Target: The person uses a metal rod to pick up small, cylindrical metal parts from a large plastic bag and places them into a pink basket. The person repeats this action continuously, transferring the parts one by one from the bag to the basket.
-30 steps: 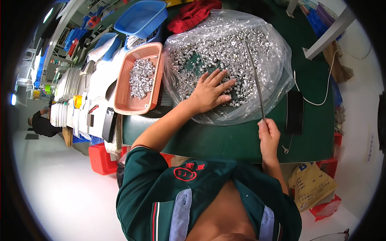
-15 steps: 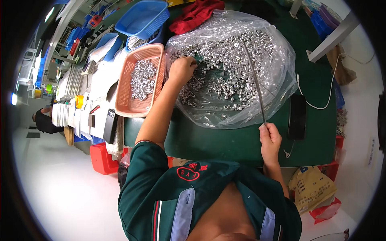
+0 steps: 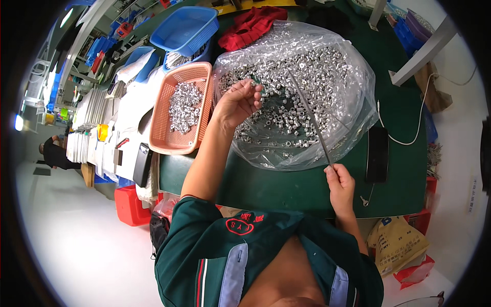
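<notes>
My left hand point(image 3: 238, 104) is raised over the left part of a clear plastic bag point(image 3: 353, 110), palm partly turned up. Thumb and fingertips are pinched together on what looks like a small silver metal piece point(image 3: 253, 84). Spread in the opened bag are many short silver metal sleeves point(image 3: 322, 71). My right hand point(image 3: 340, 188), near the front of the table, grips the lower end of a thin grey metal rod point(image 3: 313, 118). The rod slants up and left across the bag, its far tip over the sleeves.
Left of the bag, an orange plastic basket point(image 3: 154, 123) holds more small metal parts. Blue baskets point(image 3: 176, 25) and a red cloth point(image 3: 250, 26) lie behind. A black phone point(image 3: 377, 153), a white cable point(image 3: 406, 137) and a metal table leg point(image 3: 424, 53) are at the right.
My left hand has lifted from the sleeves and turned, moving slightly right. My right hand has shifted a little left and nearer, and the rod's far tip has swung left.
</notes>
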The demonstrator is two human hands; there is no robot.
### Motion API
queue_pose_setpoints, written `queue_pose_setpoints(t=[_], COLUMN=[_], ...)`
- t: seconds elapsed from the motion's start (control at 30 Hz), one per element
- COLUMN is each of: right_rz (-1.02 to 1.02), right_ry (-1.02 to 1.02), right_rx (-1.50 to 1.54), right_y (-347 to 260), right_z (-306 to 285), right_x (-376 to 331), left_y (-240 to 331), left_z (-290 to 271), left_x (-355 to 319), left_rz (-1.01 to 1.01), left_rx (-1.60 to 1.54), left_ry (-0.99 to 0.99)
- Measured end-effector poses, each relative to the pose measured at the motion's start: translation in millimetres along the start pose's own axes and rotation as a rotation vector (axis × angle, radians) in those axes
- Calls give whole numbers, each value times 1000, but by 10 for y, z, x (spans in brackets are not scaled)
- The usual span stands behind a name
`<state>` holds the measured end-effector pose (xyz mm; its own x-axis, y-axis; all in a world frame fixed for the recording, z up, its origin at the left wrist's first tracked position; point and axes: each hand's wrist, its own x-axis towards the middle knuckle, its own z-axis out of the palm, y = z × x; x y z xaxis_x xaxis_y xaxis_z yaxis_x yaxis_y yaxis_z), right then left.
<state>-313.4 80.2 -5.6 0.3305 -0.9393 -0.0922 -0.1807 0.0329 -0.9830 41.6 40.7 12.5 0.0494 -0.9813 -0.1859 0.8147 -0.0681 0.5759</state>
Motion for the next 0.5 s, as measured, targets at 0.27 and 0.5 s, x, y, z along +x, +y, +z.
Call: queue_pose_setpoints(t=[0.27,0.5], right_rz=[-31,-28], right_ry=[-116,-71], right_rx=[-54,-5], right_y=[-98,-104], right_z=[88,100], right_x=[-105,-109], left_y=[-118,-168], left_z=[183,184], left_x=[-93,-169], left_rz=[33,47], left_rx=[-31,16], left_ry=[-32,-7])
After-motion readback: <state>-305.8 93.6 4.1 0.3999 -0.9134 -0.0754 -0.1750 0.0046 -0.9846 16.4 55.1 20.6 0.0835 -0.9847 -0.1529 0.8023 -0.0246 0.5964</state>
